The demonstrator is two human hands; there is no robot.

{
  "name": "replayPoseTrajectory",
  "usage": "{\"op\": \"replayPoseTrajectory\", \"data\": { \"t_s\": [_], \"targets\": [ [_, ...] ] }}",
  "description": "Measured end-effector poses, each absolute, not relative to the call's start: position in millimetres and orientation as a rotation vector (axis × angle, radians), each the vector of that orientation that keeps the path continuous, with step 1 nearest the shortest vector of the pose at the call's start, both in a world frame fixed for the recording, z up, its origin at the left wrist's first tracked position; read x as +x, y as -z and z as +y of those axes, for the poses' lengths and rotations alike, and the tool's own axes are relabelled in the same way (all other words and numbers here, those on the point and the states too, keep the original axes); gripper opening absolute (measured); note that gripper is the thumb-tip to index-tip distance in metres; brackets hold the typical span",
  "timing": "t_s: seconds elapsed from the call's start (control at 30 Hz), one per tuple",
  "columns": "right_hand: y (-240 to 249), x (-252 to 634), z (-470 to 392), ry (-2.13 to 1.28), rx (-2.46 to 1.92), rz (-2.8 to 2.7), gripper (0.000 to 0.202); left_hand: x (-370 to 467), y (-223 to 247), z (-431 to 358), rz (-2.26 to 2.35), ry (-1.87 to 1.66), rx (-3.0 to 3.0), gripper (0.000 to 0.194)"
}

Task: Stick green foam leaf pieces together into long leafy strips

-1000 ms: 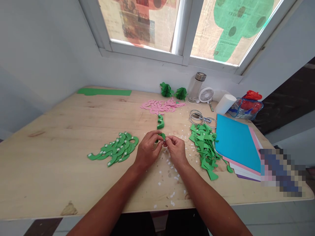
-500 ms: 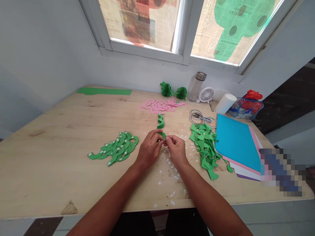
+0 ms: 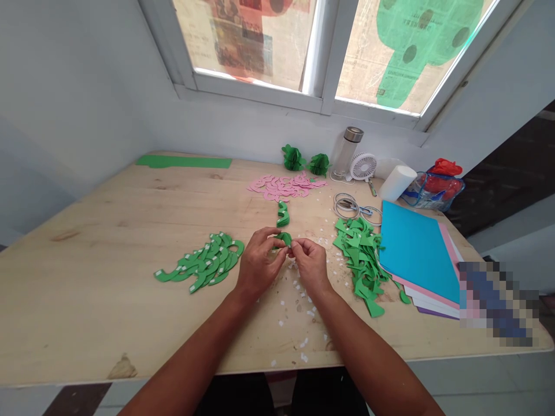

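Between my hands is a small curved green paper piece (image 3: 284,238). My left hand (image 3: 262,257) pinches it from the left, and the fingertips of my right hand (image 3: 310,263) close on its right lower edge. The fingertips of both hands almost meet, so the lower part of the piece is hidden. Just beyond them lies another curved green paper piece (image 3: 283,214) with white patches. To the left spreads a pile of green paper curves (image 3: 208,260) bearing small white squares. Tiny white paper bits (image 3: 311,312) are scattered beneath and around my right hand.
Pink paper cutouts (image 3: 284,186) lie behind my hands, near two green paper ornaments (image 3: 293,158). Green scraps (image 3: 364,260), scissors (image 3: 347,204) and coloured sheets (image 3: 418,248) are on the right. A bottle (image 3: 347,151), small fan (image 3: 363,166) and white roll (image 3: 398,182) stand along the wall.
My left fingers have shifted slightly, leaving more of the green piece showing between my hands. The piles around have stayed put.
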State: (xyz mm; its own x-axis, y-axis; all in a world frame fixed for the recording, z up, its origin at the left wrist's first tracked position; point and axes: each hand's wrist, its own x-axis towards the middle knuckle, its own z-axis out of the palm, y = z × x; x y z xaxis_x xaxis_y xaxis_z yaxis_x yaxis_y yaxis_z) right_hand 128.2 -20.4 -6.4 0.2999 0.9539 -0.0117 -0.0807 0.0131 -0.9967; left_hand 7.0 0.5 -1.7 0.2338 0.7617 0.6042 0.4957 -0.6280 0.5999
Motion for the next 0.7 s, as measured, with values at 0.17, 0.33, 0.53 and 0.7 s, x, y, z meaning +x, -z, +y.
{"op": "replayPoseTrajectory", "data": {
  "t_s": [0.17,0.33,0.53,0.7],
  "targets": [
    [7.0,127.7,-21.8,-0.992,-1.287,-0.976,0.02,6.5,-0.2,-0.2,1.168,-1.344,2.222,0.004],
    [7.8,127.0,-23.1,-0.977,-1.293,-1.008,0.022,5.9,0.1,-0.3,1.198,-1.319,2.197,0.005],
    [9.3,127.0,-23.0,-0.957,-1.302,-1.036,0.023,5.8,0.0,0.3,1.201,-1.316,2.177,0.006],
    [9.6,127.3,-22.7,-0.948,-1.304,-1.042,0.023,5.5,0.5,0.5,1.195,-1.311,2.157,0.005]
  ]
}}
